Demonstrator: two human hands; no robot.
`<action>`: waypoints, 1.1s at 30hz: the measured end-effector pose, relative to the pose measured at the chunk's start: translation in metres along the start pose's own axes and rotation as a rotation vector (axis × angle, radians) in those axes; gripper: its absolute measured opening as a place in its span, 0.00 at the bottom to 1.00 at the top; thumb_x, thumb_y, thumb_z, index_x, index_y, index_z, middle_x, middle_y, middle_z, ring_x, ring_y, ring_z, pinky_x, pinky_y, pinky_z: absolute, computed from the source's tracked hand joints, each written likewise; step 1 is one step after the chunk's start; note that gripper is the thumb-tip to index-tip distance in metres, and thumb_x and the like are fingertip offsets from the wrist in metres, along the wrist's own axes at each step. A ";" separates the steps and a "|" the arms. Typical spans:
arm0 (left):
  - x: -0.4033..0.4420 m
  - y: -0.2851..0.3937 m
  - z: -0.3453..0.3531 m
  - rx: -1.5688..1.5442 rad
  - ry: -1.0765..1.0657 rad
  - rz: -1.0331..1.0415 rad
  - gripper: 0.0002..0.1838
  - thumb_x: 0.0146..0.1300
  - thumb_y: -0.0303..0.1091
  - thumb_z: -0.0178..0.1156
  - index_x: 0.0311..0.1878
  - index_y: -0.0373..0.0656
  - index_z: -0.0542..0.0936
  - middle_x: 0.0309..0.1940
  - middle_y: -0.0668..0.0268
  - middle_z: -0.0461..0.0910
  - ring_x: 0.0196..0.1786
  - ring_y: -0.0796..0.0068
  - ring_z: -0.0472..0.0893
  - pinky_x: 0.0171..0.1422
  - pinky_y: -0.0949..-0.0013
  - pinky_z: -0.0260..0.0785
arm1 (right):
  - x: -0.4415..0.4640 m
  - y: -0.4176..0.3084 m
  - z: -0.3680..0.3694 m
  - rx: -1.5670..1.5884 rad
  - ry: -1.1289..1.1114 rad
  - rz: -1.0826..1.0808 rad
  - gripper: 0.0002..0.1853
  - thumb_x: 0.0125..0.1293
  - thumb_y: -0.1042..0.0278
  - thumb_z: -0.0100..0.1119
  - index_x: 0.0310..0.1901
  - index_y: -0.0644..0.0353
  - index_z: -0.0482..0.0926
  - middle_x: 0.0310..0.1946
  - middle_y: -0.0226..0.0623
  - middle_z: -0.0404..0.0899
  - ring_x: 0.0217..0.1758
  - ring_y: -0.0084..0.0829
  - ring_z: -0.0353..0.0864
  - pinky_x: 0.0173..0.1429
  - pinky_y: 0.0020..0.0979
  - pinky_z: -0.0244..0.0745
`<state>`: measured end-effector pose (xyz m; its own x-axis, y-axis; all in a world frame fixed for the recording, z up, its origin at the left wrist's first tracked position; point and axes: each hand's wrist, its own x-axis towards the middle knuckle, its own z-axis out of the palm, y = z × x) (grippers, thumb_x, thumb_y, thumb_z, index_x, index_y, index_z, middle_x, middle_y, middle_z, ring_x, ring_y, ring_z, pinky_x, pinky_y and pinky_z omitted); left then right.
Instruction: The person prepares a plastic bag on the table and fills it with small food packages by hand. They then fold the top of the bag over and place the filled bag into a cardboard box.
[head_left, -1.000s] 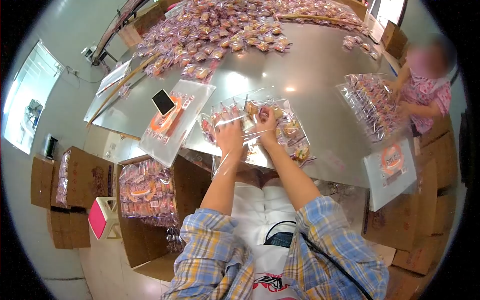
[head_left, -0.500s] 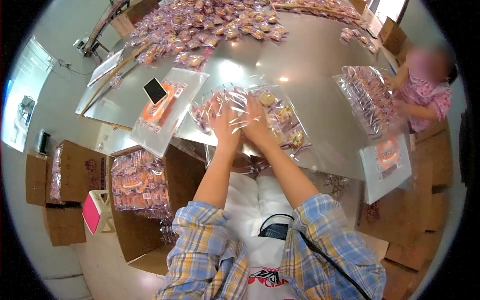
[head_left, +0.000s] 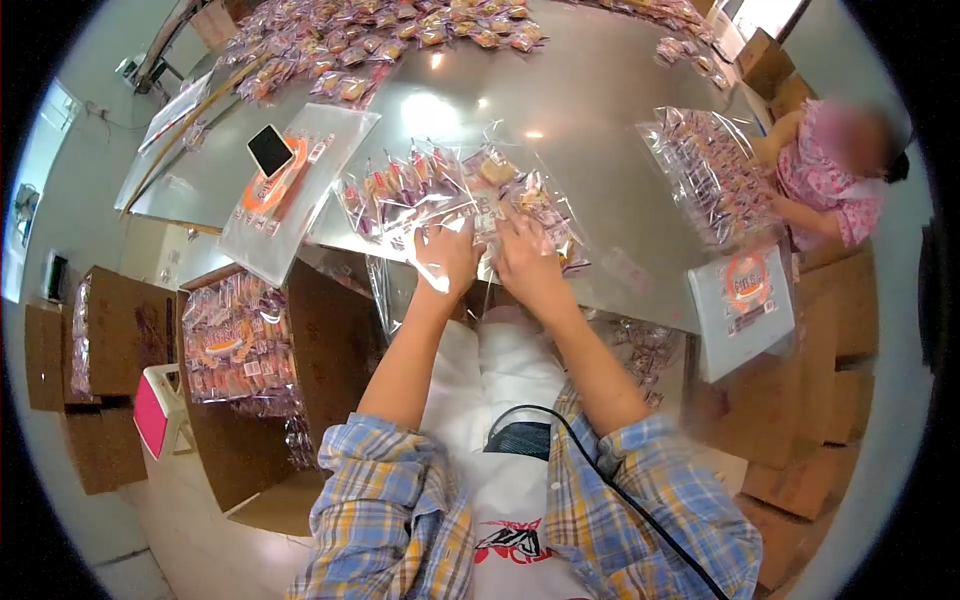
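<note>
A clear plastic bag (head_left: 425, 205) of small wrapped pastries lies on the metal table in front of me, its near edge loose and shiny. My left hand (head_left: 447, 258) is closed on the film at this near edge, fingers bent. Beside it, my right hand (head_left: 527, 255) also has bent fingers gripping the film, close to the pastries on the right side. Wrapped pastries (head_left: 497, 170) show through the plastic beyond both hands. Exactly how the fingertips pinch the film is partly hidden by glare.
Flat printed bags (head_left: 325, 150) lie on the left with a phone (head_left: 270, 150) on top. More printed bags (head_left: 745, 300) sit at the right edge. A co-worker (head_left: 825, 180) handles a filled bag (head_left: 700, 170). Loose pastries (head_left: 380, 40) are heaped behind; an open carton (head_left: 335, 340) stands lower left.
Both hands have drawn back from lying flat over the bag to its near edge, fingers now bent. The pastries are more exposed. The whole view has shifted slightly.
</note>
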<state>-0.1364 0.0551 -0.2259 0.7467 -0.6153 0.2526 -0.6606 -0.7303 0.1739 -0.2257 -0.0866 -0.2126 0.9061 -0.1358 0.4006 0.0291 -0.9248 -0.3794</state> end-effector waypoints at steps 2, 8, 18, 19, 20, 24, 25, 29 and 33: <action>-0.007 0.000 -0.009 -0.059 0.020 0.016 0.29 0.63 0.45 0.71 0.66 0.46 0.79 0.63 0.55 0.80 0.68 0.49 0.75 0.71 0.38 0.63 | 0.002 -0.007 -0.001 0.183 0.075 0.102 0.28 0.61 0.71 0.70 0.64 0.65 0.77 0.66 0.53 0.75 0.66 0.51 0.77 0.70 0.46 0.75; -0.035 0.001 -0.026 -0.060 -0.069 -0.005 0.25 0.64 0.42 0.67 0.64 0.49 0.79 0.63 0.58 0.79 0.70 0.52 0.75 0.70 0.43 0.68 | 0.013 -0.027 0.020 1.076 0.202 0.471 0.25 0.72 0.66 0.67 0.65 0.69 0.74 0.61 0.47 0.77 0.62 0.39 0.80 0.68 0.42 0.74; 0.013 0.018 -0.024 -0.140 0.538 -0.099 0.25 0.61 0.31 0.65 0.64 0.44 0.80 0.58 0.56 0.81 0.62 0.52 0.78 0.68 0.49 0.67 | 0.039 -0.027 0.048 1.384 0.392 0.629 0.26 0.79 0.60 0.57 0.72 0.64 0.68 0.64 0.41 0.75 0.67 0.30 0.74 0.71 0.31 0.69; 0.018 0.018 -0.022 -0.129 0.547 -0.096 0.25 0.62 0.32 0.65 0.64 0.44 0.80 0.58 0.56 0.81 0.63 0.51 0.78 0.69 0.49 0.65 | 0.041 -0.031 0.042 1.406 0.383 0.672 0.26 0.79 0.60 0.57 0.72 0.65 0.68 0.63 0.41 0.76 0.66 0.30 0.75 0.70 0.30 0.70; 0.020 0.017 -0.020 -0.115 0.556 -0.094 0.25 0.62 0.32 0.65 0.64 0.44 0.81 0.57 0.56 0.82 0.64 0.51 0.78 0.71 0.49 0.64 | 0.043 -0.034 0.038 1.429 0.372 0.715 0.26 0.79 0.61 0.58 0.72 0.65 0.68 0.62 0.41 0.77 0.65 0.29 0.76 0.69 0.30 0.71; 0.031 0.005 -0.035 -0.008 0.507 -0.074 0.22 0.63 0.32 0.63 0.61 0.39 0.82 0.64 0.52 0.79 0.69 0.50 0.75 0.77 0.47 0.59 | 0.046 -0.017 0.045 1.454 0.349 0.778 0.27 0.77 0.62 0.62 0.70 0.67 0.68 0.58 0.41 0.80 0.62 0.29 0.78 0.63 0.30 0.76; 0.031 -0.005 -0.031 0.045 0.490 -0.049 0.23 0.63 0.33 0.64 0.61 0.39 0.81 0.65 0.51 0.79 0.69 0.48 0.74 0.78 0.44 0.57 | 0.045 -0.010 0.053 1.584 0.320 0.654 0.29 0.74 0.67 0.65 0.71 0.67 0.66 0.58 0.41 0.80 0.61 0.30 0.79 0.62 0.32 0.78; 0.034 -0.025 -0.018 -0.047 0.475 -0.048 0.24 0.62 0.33 0.64 0.63 0.43 0.79 0.64 0.51 0.79 0.68 0.48 0.75 0.77 0.41 0.57 | 0.037 -0.019 0.048 1.265 0.172 0.484 0.32 0.72 0.73 0.65 0.74 0.67 0.64 0.62 0.43 0.78 0.61 0.31 0.79 0.62 0.33 0.78; 0.032 -0.036 -0.009 0.027 0.541 -0.019 0.24 0.61 0.35 0.64 0.62 0.46 0.81 0.61 0.55 0.81 0.66 0.51 0.77 0.76 0.42 0.59 | 0.055 -0.012 0.062 1.259 0.228 0.487 0.28 0.74 0.69 0.65 0.70 0.65 0.66 0.63 0.42 0.77 0.62 0.29 0.78 0.62 0.33 0.78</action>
<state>-0.0899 0.0646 -0.2152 0.6075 -0.3667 0.7046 -0.6397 -0.7517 0.1603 -0.1499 -0.0608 -0.2382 0.8493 -0.5201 0.0901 0.2018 0.1622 -0.9659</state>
